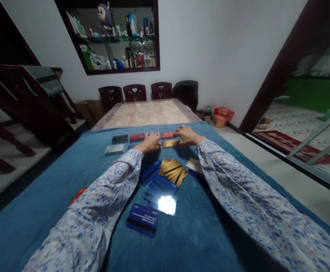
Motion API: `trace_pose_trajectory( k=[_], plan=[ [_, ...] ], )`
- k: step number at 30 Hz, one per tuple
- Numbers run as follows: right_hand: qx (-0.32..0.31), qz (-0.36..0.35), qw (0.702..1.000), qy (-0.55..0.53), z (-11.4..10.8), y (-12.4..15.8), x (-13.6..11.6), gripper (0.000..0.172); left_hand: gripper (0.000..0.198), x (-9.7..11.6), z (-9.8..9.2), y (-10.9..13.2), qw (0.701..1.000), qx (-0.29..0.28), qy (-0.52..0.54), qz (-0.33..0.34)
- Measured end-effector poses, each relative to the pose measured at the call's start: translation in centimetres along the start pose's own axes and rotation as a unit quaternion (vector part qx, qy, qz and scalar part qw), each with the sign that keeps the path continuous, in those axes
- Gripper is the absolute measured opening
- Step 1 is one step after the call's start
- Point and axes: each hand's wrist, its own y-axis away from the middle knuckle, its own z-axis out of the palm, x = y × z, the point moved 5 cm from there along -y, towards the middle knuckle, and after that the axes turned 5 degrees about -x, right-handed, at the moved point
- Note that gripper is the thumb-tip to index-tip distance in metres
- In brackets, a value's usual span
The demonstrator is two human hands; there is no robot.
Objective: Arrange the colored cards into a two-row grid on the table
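At the far end of the blue cloth, my left hand [151,142] is closed with curled fingers over the row of card stacks. What its fingers hold is hidden. My right hand [188,136] reaches in from the right, its thumb and fingers on the right end of a gold card stack [169,143]. Behind that stack lies a red card stack [167,135]. Nearer me are fanned gold cards [172,170], loose blue cards [161,187] and a single blue card [143,220]. A pale card stack [193,165] lies partly behind my right sleeve.
Left of my hands stand a black card stack [120,139], another red stack [137,138] and a silver stack [114,149]. A red card [78,194] shows beside my left sleeve. Bright glare covers some blue cards. Chairs [134,93] stand beyond the table [144,112].
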Motion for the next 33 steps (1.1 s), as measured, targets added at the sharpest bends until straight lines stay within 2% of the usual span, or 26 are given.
trace_pose_trajectory(
  k=[5, 9, 15, 25, 33],
  plan=[
    [0.057, -0.002, 0.998, -0.024, -1.4, 1.2, -2.0, 0.025, 0.030, 0.2, -0.4, 1.4, 1.000, 0.020, 0.016, 0.005],
    [0.103, -0.009, 0.994, -0.039, -2.2, 2.1, -3.8, 0.027, 0.027, 0.3, -0.3, 2.5, 0.999, 0.044, 0.023, 0.013],
    [0.137, -0.027, 0.989, -0.053, -2.6, 2.7, -5.7, 0.027, 0.025, 0.6, 0.0, 4.5, 0.996, 0.080, 0.034, 0.028],
    [0.112, -0.084, 0.988, -0.069, -2.1, 2.5, -9.1, 0.026, 0.028, 0.1, 1.0, 9.2, 0.995, 0.092, 0.039, -0.002],
    [0.061, -0.136, 0.986, -0.077, -0.8, 2.3, -11.6, 0.024, 0.021, 0.2, 1.8, 13.6, 0.997, 0.062, 0.036, -0.011]
  ],
)
